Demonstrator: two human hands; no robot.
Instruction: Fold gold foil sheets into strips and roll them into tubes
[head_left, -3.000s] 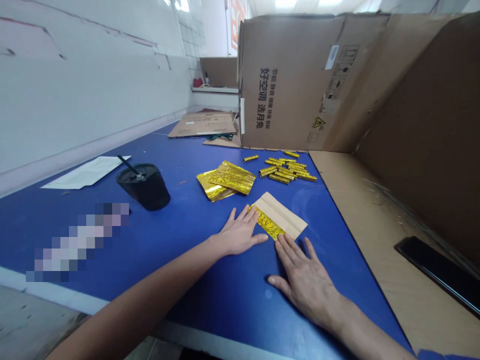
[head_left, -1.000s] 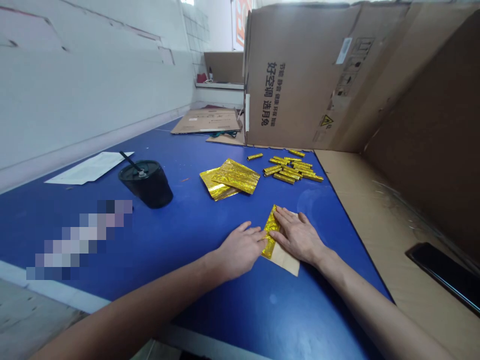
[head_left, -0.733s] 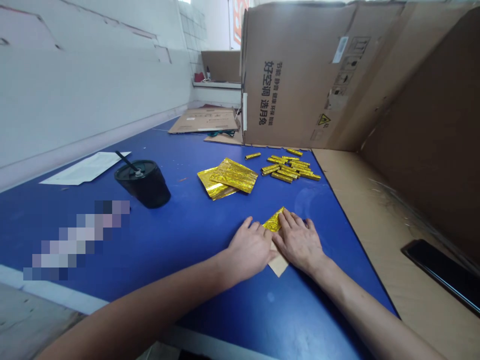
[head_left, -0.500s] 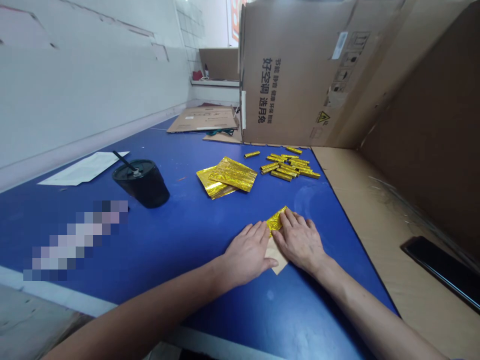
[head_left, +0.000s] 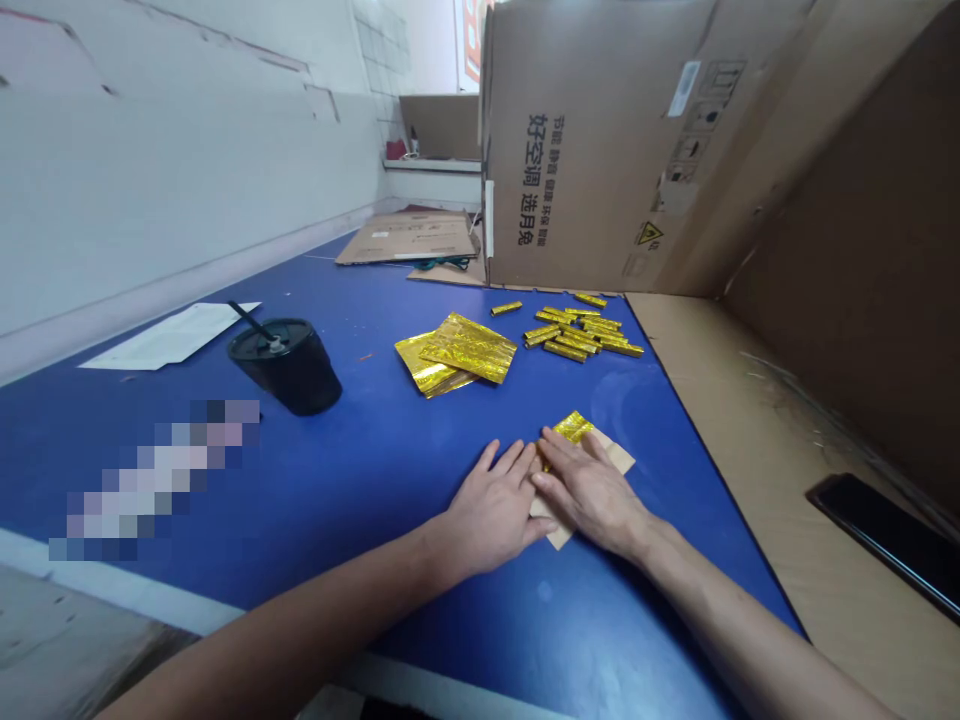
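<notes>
Left hand: flat, inward from the near edge of the bench. Fingers extended, slightly spread, clasping nothing; tips at the left edge of the sheet, thumb by its near corner.

Right hand: laid across the sheet. Fingers extended, grasping nothing; tips just beside those of the left hand.

Sheet: one, tan, with gold strip; flat on the bench, inward of its right edge, largely covered. Gold shows past the fingers, tan at the right and near corners.

Handling, as judged: apparently smoothing a folded strip. Best with one hand as anchor, the other stroking along the fold under even pressure, the edge held straight; the foil may crease askew if both hands slide together.

Change, against half a second ago: right fingertips shifted leftward, baring more gold and a tan corner at right; left hand nearly unaltered.

Stack: gold sheets, overlapping, mid-bench; unchanged.

Rolls: gold, clustered toward the bench's far right corner, one apart to the left; unchanged.

Carton: standing behind the rolls, printed.
</notes>
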